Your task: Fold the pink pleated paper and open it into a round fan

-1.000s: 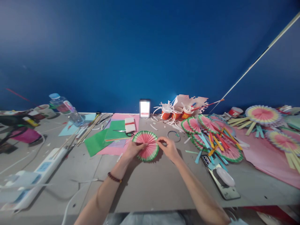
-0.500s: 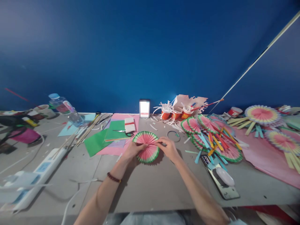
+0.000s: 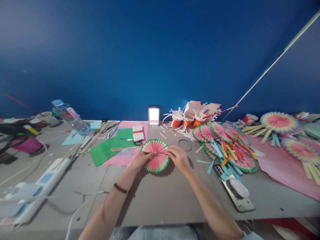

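A round pleated paper fan, pink with a green and pale rim, is held just over the middle of the table. My left hand grips its left side, the thumb lying across the pleats near the centre. At the right edge, my right hand pinches the fan between thumb and fingers. Behind the fan lie scissors, green paper sheets and a white pad with a red band. A dark ring-shaped coil rests beyond my right hand.
Finished fans with coloured sticks pile up at the right, near a phone with a white case on it. Red cups of paper strips stand at the back. On the left are a power strip, thin sticks and a bottle.
Almost nothing differs. Both hands keep their hold on the fan, and the whole view has shifted very slightly.
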`<state>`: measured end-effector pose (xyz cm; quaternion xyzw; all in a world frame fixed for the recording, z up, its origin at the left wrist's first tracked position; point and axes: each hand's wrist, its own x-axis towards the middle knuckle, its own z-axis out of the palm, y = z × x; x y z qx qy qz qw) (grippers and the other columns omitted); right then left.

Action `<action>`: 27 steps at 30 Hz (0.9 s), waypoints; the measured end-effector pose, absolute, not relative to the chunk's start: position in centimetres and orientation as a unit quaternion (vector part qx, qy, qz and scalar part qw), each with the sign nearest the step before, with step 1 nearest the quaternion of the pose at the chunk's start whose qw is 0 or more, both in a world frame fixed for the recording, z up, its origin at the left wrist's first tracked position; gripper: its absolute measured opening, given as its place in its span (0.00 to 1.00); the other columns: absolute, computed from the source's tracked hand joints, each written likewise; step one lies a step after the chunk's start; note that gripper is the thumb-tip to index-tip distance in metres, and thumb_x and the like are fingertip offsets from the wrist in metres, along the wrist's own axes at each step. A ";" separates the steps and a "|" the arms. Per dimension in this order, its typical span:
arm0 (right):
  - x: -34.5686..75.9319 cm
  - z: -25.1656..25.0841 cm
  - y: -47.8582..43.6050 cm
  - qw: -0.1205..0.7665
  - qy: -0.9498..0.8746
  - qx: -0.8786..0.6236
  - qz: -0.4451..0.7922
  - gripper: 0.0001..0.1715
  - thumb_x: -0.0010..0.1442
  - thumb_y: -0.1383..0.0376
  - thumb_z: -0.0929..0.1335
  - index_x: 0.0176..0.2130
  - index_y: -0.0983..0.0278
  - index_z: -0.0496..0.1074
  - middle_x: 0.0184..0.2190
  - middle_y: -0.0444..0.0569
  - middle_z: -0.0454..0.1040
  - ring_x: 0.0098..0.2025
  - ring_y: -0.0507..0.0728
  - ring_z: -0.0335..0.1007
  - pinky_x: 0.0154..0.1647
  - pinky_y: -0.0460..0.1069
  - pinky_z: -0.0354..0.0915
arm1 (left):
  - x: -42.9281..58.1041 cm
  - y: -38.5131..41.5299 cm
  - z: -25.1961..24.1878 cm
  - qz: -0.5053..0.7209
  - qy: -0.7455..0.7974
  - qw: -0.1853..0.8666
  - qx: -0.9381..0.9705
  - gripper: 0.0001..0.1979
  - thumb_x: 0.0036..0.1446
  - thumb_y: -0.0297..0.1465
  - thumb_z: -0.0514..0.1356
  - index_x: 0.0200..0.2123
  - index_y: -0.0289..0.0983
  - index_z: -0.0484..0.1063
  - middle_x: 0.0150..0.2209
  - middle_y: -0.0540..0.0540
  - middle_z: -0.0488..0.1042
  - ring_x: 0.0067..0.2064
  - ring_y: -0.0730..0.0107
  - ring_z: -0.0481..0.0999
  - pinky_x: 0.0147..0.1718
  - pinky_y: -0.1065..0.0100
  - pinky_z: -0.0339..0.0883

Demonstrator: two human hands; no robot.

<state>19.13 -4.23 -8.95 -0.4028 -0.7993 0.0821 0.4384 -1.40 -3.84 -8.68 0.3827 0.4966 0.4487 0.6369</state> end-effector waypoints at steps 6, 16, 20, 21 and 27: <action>18.9 -9.1 -4.4 0.441 -0.779 -0.444 0.041 0.11 0.63 0.63 0.65 0.34 0.58 0.77 0.37 0.50 0.74 0.41 0.57 0.69 0.44 0.51 0.65 | -1.4 -3.7 -9.1 0.436 0.511 0.624 0.399 0.19 0.35 0.41 0.73 0.19 0.33 0.73 0.17 0.49 0.70 0.22 0.72 0.68 0.25 0.70 0.63; 19.0 -9.6 -4.2 0.428 -0.794 -0.426 0.069 0.11 0.64 0.63 0.65 0.33 0.59 0.77 0.32 0.48 0.74 0.36 0.56 0.69 0.41 0.50 0.64 | -1.8 -3.6 -8.7 0.429 0.520 0.619 0.404 0.17 0.34 0.39 0.74 0.20 0.33 0.75 0.15 0.49 0.70 0.21 0.71 0.69 0.23 0.70 0.62; 19.1 -9.4 -4.2 0.429 -0.800 -0.411 0.083 0.11 0.64 0.63 0.65 0.34 0.61 0.77 0.32 0.49 0.74 0.36 0.56 0.70 0.40 0.50 0.65 | -1.9 -3.5 -9.0 0.426 0.528 0.615 0.402 0.17 0.35 0.39 0.73 0.20 0.33 0.75 0.17 0.48 0.72 0.20 0.73 0.68 0.21 0.71 0.61; 19.1 -9.3 -4.2 0.432 -0.799 -0.408 0.090 0.11 0.64 0.63 0.65 0.34 0.61 0.77 0.32 0.49 0.74 0.36 0.56 0.71 0.39 0.49 0.66 | -1.9 -3.5 -9.1 0.426 0.528 0.615 0.401 0.17 0.35 0.39 0.74 0.21 0.32 0.75 0.18 0.47 0.74 0.21 0.72 0.69 0.22 0.71 0.62; 19.2 -9.0 -4.1 0.449 -0.789 -0.402 0.119 0.11 0.63 0.64 0.66 0.32 0.62 0.76 0.30 0.48 0.73 0.35 0.55 0.71 0.38 0.48 0.67 | -1.8 -3.6 -9.3 0.422 0.520 0.620 0.409 0.17 0.35 0.39 0.74 0.26 0.32 0.79 0.27 0.41 0.80 0.29 0.65 0.76 0.30 0.68 0.69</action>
